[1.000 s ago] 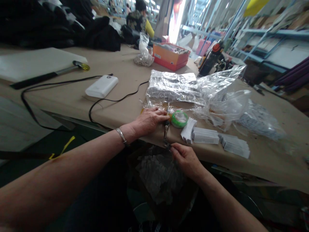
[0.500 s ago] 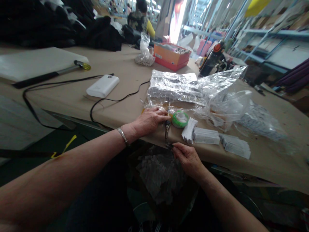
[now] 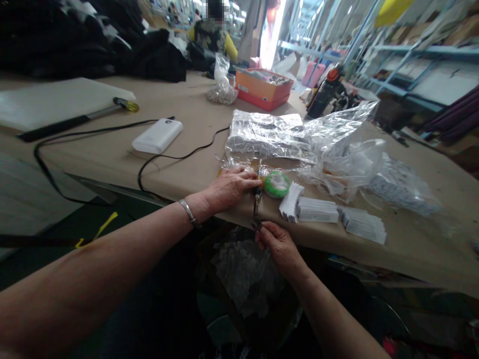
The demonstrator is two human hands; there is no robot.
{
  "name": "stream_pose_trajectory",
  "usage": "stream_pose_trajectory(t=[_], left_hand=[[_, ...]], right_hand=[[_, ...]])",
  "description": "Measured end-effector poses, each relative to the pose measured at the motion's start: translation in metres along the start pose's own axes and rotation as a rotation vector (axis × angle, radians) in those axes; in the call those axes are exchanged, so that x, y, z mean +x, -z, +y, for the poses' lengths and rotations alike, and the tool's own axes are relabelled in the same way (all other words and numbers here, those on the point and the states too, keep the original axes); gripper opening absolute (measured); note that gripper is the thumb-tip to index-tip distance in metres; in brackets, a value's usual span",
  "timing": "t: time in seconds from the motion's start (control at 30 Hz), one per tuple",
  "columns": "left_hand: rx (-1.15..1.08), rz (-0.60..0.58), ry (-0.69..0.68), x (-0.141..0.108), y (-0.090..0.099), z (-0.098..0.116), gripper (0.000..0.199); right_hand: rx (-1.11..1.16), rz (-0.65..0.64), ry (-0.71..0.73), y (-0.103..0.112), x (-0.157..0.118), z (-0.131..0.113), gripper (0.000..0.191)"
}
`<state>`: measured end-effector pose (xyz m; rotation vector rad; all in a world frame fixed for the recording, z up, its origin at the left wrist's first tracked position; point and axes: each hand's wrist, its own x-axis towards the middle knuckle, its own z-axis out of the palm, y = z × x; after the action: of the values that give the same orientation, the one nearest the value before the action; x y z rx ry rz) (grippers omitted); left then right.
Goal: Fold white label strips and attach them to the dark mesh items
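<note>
My left hand (image 3: pixel 232 188) lies palm down at the table's near edge, its fingers pressing across a slim pen-like tool (image 3: pixel 257 193) with a dark grip. The tool's metal tip points toward me. Just below that tip, my right hand (image 3: pixel 276 243) is closed in a pinch on a small dark piece (image 3: pixel 256 224), too small to name. A green-rimmed round container (image 3: pixel 277 185) with white filling sits right of the tool. Beside it are stacks of white folded labels (image 3: pixel 318 209). Under my right hand, many whitish pieces (image 3: pixel 239 274) fill a dark container below the edge.
Clear plastic packages (image 3: pixel 269 134) lie behind my hands, more bagged pieces (image 3: pixel 400 184) to the right. A white power bank (image 3: pixel 157 135) with a black cord (image 3: pixel 179 157) is at left. Farther back are an orange box (image 3: pixel 264 89), a bottle (image 3: pixel 325 94) and another person (image 3: pixel 211 37).
My right hand has moved slightly left and up, bringing the small dark piece closer under the tool's tip. My left hand keeps its place on the tool.
</note>
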<state>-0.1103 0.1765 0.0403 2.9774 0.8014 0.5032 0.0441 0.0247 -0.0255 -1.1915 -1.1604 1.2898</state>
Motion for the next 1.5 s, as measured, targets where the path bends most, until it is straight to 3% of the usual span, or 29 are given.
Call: stream_pose_trajectory(t=[0.13,0.33,0.93,1.2,1.5], left_hand=[[0.000,0.013,-0.013,0.000,-0.001,-0.001,0.038],[0.011,0.009,-0.011,-0.001,0.001,0.000,0.039],[0.001,0.019,-0.024,-0.001,0.000,-0.001,0.038],[-0.022,0.046,-0.029,0.000,-0.002,-0.002,0.037],[-0.016,0.049,-0.030,-0.001,-0.003,-0.003,0.038]], right_hand=[[0.228,0.008,0.023,-0.008,-0.001,0.017,0.026],[0.328,0.024,-0.017,-0.021,-0.005,0.035,0.029],[0.718,0.078,-0.097,-0.044,0.001,0.024,0.026],[0.873,0.050,-0.173,-0.051,-0.001,0.028,0.027],[0.953,-0.058,-0.126,-0.059,-0.009,0.017,0.026]])
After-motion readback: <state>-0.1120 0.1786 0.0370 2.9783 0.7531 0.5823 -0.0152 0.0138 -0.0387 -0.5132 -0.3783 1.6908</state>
